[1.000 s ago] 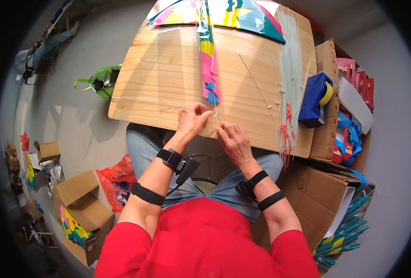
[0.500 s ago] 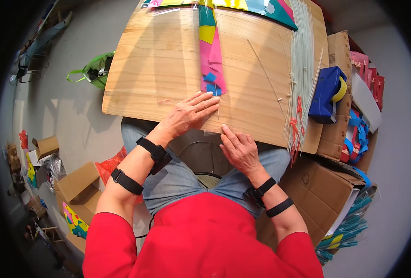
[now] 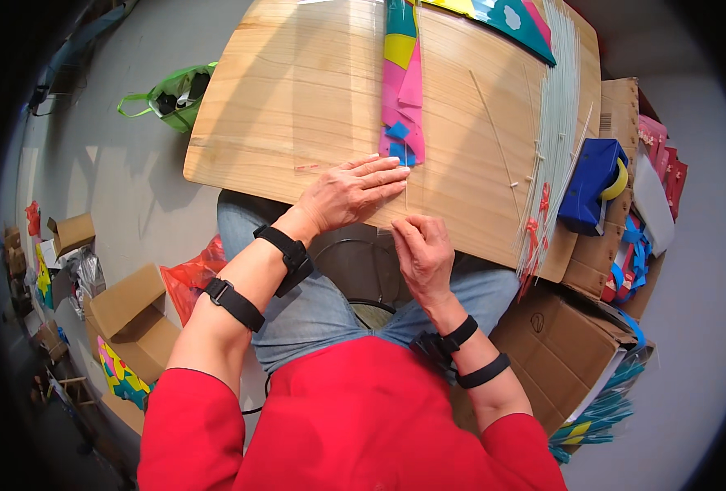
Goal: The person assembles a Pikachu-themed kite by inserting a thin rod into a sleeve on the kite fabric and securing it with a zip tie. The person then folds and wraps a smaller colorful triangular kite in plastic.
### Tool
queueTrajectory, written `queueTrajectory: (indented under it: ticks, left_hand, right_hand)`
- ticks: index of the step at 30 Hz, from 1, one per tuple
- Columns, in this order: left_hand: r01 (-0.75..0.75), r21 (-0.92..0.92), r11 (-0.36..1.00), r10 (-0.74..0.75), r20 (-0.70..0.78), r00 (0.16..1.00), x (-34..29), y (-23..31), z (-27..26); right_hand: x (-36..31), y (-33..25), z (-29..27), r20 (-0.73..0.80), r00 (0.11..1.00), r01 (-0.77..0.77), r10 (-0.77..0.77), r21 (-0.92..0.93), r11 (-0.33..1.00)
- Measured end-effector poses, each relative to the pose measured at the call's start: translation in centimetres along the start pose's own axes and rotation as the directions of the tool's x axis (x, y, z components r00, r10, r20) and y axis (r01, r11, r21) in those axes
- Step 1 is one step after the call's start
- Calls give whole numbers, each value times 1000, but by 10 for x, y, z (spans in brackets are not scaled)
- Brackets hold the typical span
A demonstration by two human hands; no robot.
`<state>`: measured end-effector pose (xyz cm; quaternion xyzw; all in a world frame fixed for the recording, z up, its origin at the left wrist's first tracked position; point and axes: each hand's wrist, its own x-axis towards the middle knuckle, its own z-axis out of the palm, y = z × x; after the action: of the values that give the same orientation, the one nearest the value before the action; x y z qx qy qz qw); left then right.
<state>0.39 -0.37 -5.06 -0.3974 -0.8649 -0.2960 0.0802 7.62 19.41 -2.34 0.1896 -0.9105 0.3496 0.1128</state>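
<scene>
My left hand [image 3: 353, 192] lies flat near the table's front edge, its fingers stretched out beside the lower end of a long folded strip [image 3: 401, 90] in teal, yellow and pink. Small blue pieces [image 3: 398, 131] sit on the strip's pink end. A thin pale stick [image 3: 407, 192] runs from there toward the edge, just past my left fingertips. At the edge, my right hand [image 3: 426, 258] is closed, thumb and forefinger pinched together. A small see-through bit shows by those fingertips; what it belongs to is hidden.
Right of the strip lie a loose stick [image 3: 494, 127] and a bundle of pale rods [image 3: 552, 123] with red ties. Beyond them are a blue tape dispenser [image 3: 589, 184] and cardboard boxes [image 3: 559, 352]. A green bag [image 3: 184, 102] stands left of the wooden table [image 3: 256, 106].
My right hand has gone from loosely spread fingers to a pinch at the table edge. My left hand stays flat by the strip. The whole view has shifted slightly.
</scene>
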Motion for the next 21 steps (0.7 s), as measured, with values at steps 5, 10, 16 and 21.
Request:
queueTrajectory:
  ticks: [5, 10, 16, 21]
  left_hand:
    - [24, -42, 999, -24, 18, 1000, -2, -4, -1]
    - [88, -115, 989, -86, 19, 996, -2, -3, 3]
    - [104, -38, 994, -103, 47, 994, -3, -3, 3]
    - [107, -19, 994, -106, 48, 993, -5, -3, 5]
  right_hand:
    - [8, 2, 17, 72, 996, 51, -48, -38, 998]
    - [11, 1, 15, 84, 996, 39, -37, -26, 999]
    - [20, -3, 17, 126, 992, 37, -26, -85, 996]
    - [23, -6, 21, 313, 946, 186, -80, -325, 927]
